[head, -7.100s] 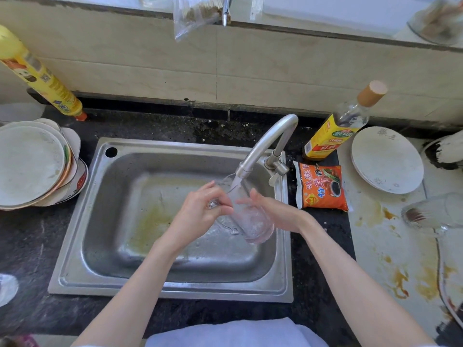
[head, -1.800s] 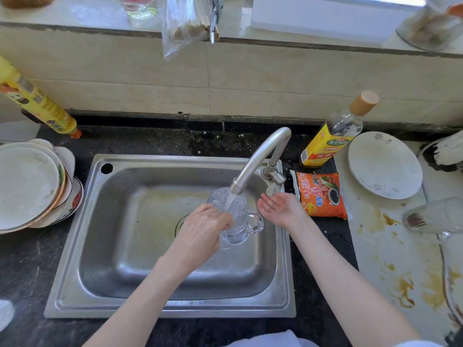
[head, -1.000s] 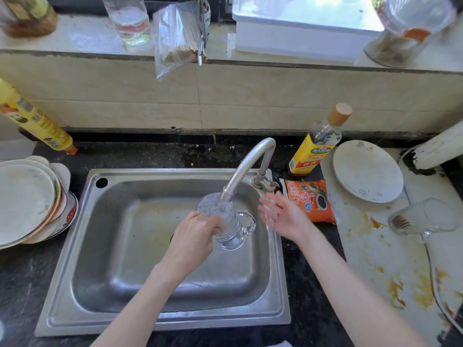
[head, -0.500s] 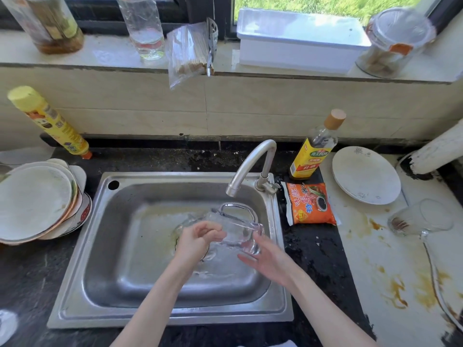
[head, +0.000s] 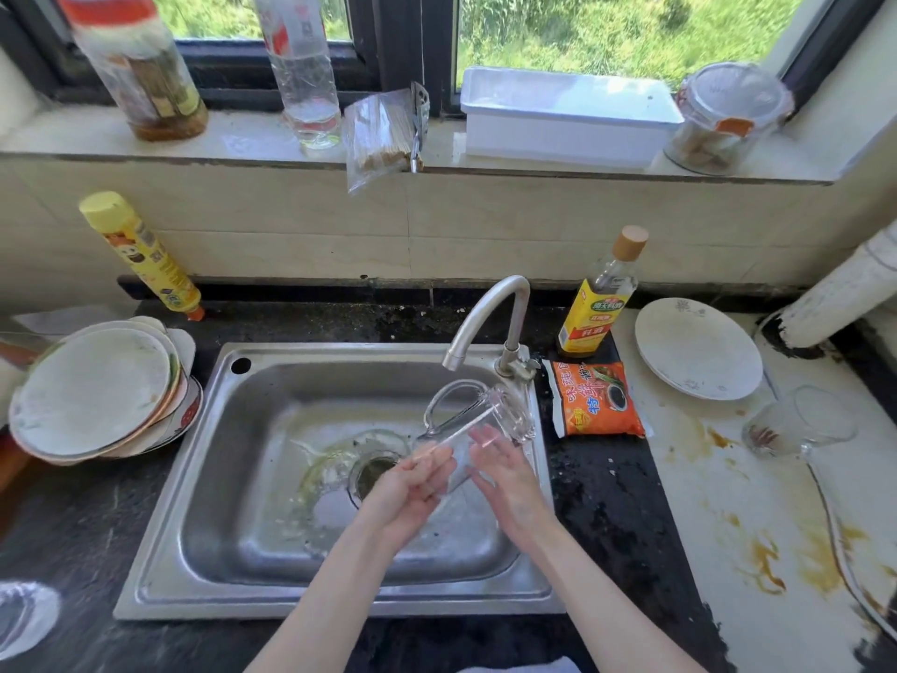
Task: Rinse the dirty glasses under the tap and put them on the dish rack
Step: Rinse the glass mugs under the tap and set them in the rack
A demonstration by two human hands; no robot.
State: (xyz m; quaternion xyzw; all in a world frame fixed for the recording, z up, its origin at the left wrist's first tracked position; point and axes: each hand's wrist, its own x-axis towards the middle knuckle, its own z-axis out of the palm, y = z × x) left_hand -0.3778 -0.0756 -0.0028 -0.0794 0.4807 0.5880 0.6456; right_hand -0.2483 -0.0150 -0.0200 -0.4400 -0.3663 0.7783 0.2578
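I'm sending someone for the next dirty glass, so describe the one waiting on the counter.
Start at the steel sink and go right, past the orange sauce packet. On the stained pale counter, just in front of the white plate, lies a clear glass tipped on its side, with brown residue at its base.

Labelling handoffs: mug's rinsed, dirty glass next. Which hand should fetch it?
Right, probably. The dirty glass lies on the counter right of the sink, on the right hand's side, and that hand is open. The left hand grips the mug.
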